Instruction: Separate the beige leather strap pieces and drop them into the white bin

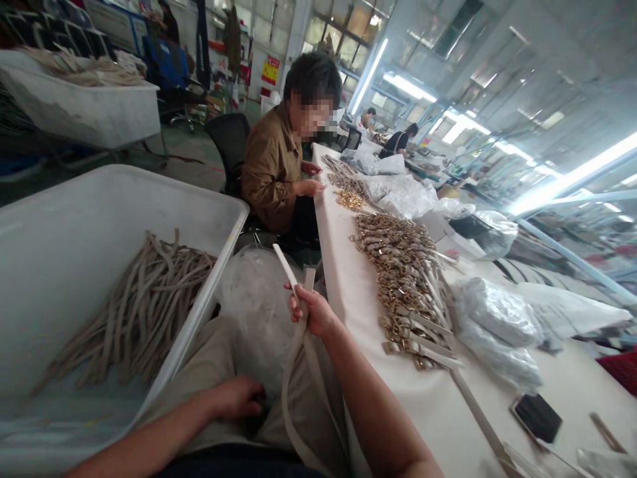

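My right hand (316, 313) is closed around a long beige strap (311, 372). Its two ends stick up past my fingers, one of them pale, and the rest loops down over my lap. My left hand (241, 397) is low over my thighs, fingers loosely bent and a little apart, with nothing visible in it. To the left, a big white tub (233, 219) holds a heap of similar straps (134, 305). On the table at my right lies a dense pile of straps with gold-coloured buckles (403, 272).
A person in a brown jacket (271, 166) sits farther along the white table (343, 279), hands at its edge near small gold-coloured parts (350, 200). Plastic bags (497, 318) and a phone (537, 418) lie on the right. A clear bag (253, 292) sits beyond my knees.
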`<move>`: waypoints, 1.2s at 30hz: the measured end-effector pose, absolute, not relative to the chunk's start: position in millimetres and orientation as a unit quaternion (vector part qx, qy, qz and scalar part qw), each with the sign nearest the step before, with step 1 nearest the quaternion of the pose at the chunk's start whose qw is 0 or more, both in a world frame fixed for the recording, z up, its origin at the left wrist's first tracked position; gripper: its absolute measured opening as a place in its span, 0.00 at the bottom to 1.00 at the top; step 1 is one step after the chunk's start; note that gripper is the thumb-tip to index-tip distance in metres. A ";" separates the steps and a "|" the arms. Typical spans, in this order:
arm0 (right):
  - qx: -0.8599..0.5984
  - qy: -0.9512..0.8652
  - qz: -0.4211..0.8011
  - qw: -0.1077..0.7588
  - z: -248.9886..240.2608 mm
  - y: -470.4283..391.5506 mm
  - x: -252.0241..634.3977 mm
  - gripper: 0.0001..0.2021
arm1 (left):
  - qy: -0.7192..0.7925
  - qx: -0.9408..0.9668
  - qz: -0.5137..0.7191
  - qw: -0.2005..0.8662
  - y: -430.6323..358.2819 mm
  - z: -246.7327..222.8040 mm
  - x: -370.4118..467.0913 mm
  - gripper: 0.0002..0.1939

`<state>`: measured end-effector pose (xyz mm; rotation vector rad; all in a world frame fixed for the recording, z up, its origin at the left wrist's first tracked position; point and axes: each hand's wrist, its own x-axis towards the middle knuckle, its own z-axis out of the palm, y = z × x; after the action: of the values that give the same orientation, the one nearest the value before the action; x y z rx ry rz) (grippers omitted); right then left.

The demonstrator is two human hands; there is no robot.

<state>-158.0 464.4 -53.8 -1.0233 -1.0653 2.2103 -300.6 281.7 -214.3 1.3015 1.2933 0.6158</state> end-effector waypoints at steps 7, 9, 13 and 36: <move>-0.377 -0.389 0.765 0.347 -37.4 479.8 -133.7 0.11 | 0.564 0.535 0.262 0.572 301.6 -217.1 -308.3 0.12; -0.370 -0.389 0.757 0.372 -34.0 487.2 -125.0 0.11 | 0.573 0.506 0.270 0.585 305.9 -224.1 -308.5 0.15; -0.361 -0.380 0.761 0.383 -42.5 496.3 -117.4 0.12 | 0.630 0.459 0.266 0.566 331.0 -245.7 -315.0 0.19; -0.428 -0.434 0.717 0.337 -59.1 499.3 -132.1 0.14 | 0.731 0.467 0.195 0.458 453.4 -328.2 -311.9 0.27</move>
<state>-132.1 499.3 -59.1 -1.1156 -1.1311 1.8697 -311.9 453.4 -328.2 1.1518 1.8002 0.4810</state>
